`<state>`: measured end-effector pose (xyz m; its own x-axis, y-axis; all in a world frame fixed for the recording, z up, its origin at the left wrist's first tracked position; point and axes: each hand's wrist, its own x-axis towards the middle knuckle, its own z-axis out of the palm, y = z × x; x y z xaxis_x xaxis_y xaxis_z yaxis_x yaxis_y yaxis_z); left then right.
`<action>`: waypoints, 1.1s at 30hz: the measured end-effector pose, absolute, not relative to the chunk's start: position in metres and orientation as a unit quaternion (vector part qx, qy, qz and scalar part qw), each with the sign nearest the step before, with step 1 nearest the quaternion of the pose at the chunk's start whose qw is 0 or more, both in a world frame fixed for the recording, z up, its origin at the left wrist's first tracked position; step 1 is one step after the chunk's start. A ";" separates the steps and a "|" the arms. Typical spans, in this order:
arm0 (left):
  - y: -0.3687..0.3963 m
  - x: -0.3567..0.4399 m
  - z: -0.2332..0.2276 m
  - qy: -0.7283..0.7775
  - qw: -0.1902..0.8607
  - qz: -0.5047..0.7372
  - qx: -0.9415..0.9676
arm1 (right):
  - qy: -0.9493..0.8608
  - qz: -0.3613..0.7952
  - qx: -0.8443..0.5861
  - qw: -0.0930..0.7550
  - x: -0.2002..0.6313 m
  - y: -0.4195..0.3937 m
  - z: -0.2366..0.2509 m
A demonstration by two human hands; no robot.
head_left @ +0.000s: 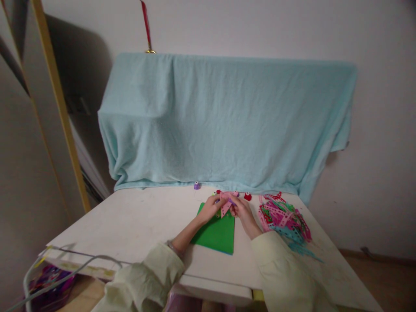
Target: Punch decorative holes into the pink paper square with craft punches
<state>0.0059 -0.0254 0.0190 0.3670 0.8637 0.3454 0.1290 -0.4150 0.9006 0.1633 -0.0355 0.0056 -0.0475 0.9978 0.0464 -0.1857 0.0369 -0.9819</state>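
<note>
A pink strip with dark dots or holes (225,211) is held between my two hands, above the top part of a green sheet (216,236). On its left side, the fingers of my left hand (209,209) are closed around the strip. My right hand (241,209) pinches from the other side, where a small purple bit shows at the fingertips. How the strip is folded there is too small to make out. Just behind the hands lie little coloured pieces, among them a red piece with a white top (248,196).
To the right is a tangled pile of dotted pink, red, green and blue strips (286,219). A small purple piece (196,186) stands at the back of the white table (130,221). Behind it hangs a light blue cloth (227,121). A pale cable (94,259) loops over the left front edge.
</note>
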 end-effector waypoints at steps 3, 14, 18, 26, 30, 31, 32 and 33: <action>-0.025 0.005 0.019 0.341 0.422 0.432 0.720 | -0.464 0.538 -0.422 0.563 0.168 -0.034 0.005; -0.026 0.006 0.021 0.342 0.430 0.423 0.721 | -0.432 0.550 -0.390 0.599 0.169 -0.037 0.009; -0.028 0.007 0.021 0.340 0.437 0.416 0.722 | -0.419 0.532 -0.398 0.619 0.170 -0.038 0.008; -0.027 0.007 0.018 0.336 0.446 0.438 0.704 | -0.452 0.537 -0.405 0.586 0.169 -0.037 0.009; -0.026 0.005 0.018 0.343 0.432 0.438 0.710 | -0.436 0.538 -0.415 0.590 0.171 -0.034 0.011; -0.026 0.005 0.018 0.346 0.428 0.438 0.711 | -0.428 0.535 -0.413 0.600 0.173 -0.033 0.011; -0.026 0.005 0.018 0.348 0.424 0.438 0.712 | -0.420 0.532 -0.411 0.610 0.176 -0.031 0.012; -0.026 0.005 0.018 0.350 0.420 0.439 0.713 | -0.411 0.530 -0.410 0.618 0.178 -0.030 0.012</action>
